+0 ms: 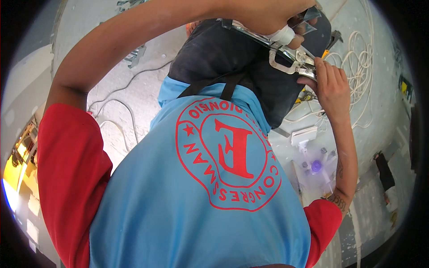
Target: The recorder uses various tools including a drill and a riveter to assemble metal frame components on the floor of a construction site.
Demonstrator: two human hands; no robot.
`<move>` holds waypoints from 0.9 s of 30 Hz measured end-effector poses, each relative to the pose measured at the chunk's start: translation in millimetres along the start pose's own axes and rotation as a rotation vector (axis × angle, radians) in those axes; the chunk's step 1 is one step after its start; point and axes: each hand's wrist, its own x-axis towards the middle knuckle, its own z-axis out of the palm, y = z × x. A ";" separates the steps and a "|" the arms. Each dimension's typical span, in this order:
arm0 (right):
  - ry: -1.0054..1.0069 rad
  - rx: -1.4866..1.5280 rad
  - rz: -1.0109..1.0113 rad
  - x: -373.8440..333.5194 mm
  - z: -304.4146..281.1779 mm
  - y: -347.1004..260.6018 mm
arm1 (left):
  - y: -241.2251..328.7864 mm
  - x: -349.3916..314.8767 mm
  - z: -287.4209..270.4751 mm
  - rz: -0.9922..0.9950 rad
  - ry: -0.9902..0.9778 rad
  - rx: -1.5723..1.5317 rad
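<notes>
Blue shirt cloth point(192, 210) lies nearest the camera, below the locking clamp point(305, 58), whose long axis slants down to the right in front of the dark trousers point(214, 53). On the clamp's lower-right end the right hand point(330, 82) is closed, the nearer of the two; the left hand point(270, 18), with a white wrap point(283, 35), sits above-left of the clamp, by a slim metal strip point(252, 35), its grip impossible to tell.

Silver locking clamp point(291, 69), C-shaped jaw exposed, aslant, far side, right of centre; narrow bright metal strip point(252, 33) alongside, its left end farther.
</notes>
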 end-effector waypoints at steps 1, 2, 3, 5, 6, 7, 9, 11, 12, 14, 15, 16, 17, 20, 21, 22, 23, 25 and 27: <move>-0.001 -0.030 0.005 -0.4 -0.5 -1.3 | 0.1 0.2 -0.2 -0.030 -0.018 -0.001; 0.000 -0.030 0.006 -0.8 -0.9 -3.0 | 0.3 0.5 -0.5 -0.060 -0.036 -0.001; 0.007 -0.094 0.003 -1.4 -1.4 -5.1 | 0.6 0.1 -0.6 -0.060 -0.037 0.000; 0.012 -0.153 0.001 -1.9 -1.0 -8.5 | 0.8 0.5 -1.2 -0.023 -0.020 0.003; 0.028 -0.163 0.012 -1.7 0.3 -8.9 | 0.5 1.5 -1.6 -0.025 -0.021 0.002; 0.043 -0.174 0.024 -2.1 1.0 -9.9 | 0.6 1.7 -1.8 -0.044 -0.029 0.008; 0.040 -0.179 0.024 -3.1 3.3 -9.8 | 0.5 2.3 -2.1 -0.064 -0.039 0.012; 0.037 -0.183 0.025 -4.3 6.1 -9.1 | 0.9 2.1 -2.3 -0.058 -0.043 -0.039; 0.044 -0.159 0.025 -4.8 7.5 -8.4 | 1.4 1.6 -2.4 -0.059 -0.044 -0.039; 0.052 -0.134 0.025 -5.2 10.1 -6.2 | 2.6 0.1 -2.3 -0.007 -0.024 -0.053; 0.055 -0.113 0.013 -5.1 11.1 -4.7 | 2.9 -0.5 -2.3 -0.008 -0.025 -0.053; 0.059 -0.093 0.000 -4.8 11.8 -3.2 | 3.4 -1.2 -2.0 -0.047 -0.044 -0.045; 0.059 -0.093 0.000 -4.3 12.3 -1.3 | 3.4 -1.8 -1.7 -0.087 -0.062 -0.036; 0.058 -0.084 -0.041 -2.9 12.1 3.9 | 2.2 -3.7 0.3 -0.036 -0.035 -0.060; 0.077 -0.062 -0.044 -2.8 11.6 5.2 | 1.7 -4.2 1.6 -0.037 -0.034 -0.059; 0.077 -0.035 -0.044 -2.7 11.4 6.4 | 0.9 -4.5 2.6 -0.031 -0.024 -0.037; 0.096 -0.039 -0.049 -2.6 11.4 7.6 | 0.3 -4.8 3.0 -0.024 -0.014 -0.014; 0.067 -0.022 -0.046 -2.4 11.9 10.2 | -0.5 -4.4 2.4 -0.044 -0.027 -0.022; 0.077 -0.043 -0.063 -1.7 13.9 13.2 | -0.2 -3.3 0.4 -0.065 -0.041 -0.032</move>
